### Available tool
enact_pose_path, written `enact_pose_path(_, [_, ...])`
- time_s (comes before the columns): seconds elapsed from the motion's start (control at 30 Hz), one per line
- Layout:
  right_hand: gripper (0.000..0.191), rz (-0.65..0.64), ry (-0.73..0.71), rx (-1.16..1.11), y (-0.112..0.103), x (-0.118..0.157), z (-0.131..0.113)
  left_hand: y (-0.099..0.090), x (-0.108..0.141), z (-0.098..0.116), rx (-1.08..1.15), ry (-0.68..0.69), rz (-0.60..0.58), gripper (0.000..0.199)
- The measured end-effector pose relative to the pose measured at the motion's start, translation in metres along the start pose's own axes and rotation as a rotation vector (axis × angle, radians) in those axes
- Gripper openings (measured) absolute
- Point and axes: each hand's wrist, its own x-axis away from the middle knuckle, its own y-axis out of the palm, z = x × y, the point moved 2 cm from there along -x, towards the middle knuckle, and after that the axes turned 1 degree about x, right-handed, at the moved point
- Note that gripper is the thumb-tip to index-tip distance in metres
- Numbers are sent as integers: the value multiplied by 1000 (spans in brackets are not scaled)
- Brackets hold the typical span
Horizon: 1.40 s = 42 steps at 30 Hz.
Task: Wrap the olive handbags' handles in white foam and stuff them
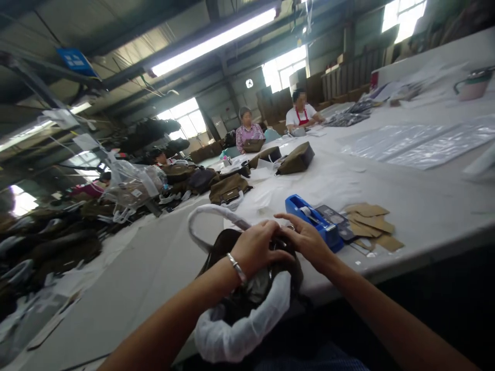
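Note:
A dark handbag (226,242) lies at the table's front edge, close to my body. White wrapping covers its near handle (247,335) and its far handle (199,211). My left hand (260,245), with a bangle at the wrist, curls its fingers over the bag's top opening. My right hand (303,238) grips the same opening from the right, thumb and fingers close to the left hand's. What lies between the fingertips is partly hidden and blurred. Just beyond my right hand stands a blue tape dispenser (313,219).
Brown cardboard pieces (371,224) lie right of the dispenser. Clear plastic sheets (417,141) cover the right side of the white table (425,201). Olive bags (230,188) rest farther back. Two people (249,131) sit across the table. Dark bags (50,252) are heaped at left.

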Motion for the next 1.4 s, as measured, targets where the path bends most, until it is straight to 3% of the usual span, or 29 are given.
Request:
enact_pose_path(0.23, [55,35,56,-67,5,6,-4,4,5,6,-173,70,2,16])
enact_pose_path(0.47, [47,50,-44,120,8,3,-1,8,13,-7,-205,98,136,15])
enact_pose_path(0.77, [47,151,-97,219,4,6,-3,-3,22,-20,-331,153,98,21])
enact_pose_path(0.9, [51,185,-59,202,-8,2,-1,-19,52,-47,-259,207,48,15])
enact_pose_path(1.13, [48,242,4,224,-41,-5,16,-49,151,-116,-298,17,267,26])
enact_pose_path(1.27, [47,242,53,134,-35,-9,21,-41,195,-143,-173,-192,390,27])
enact_pose_path(1.4, [46,256,56,-47,-16,-7,17,-15,213,-155,138,-373,501,28])
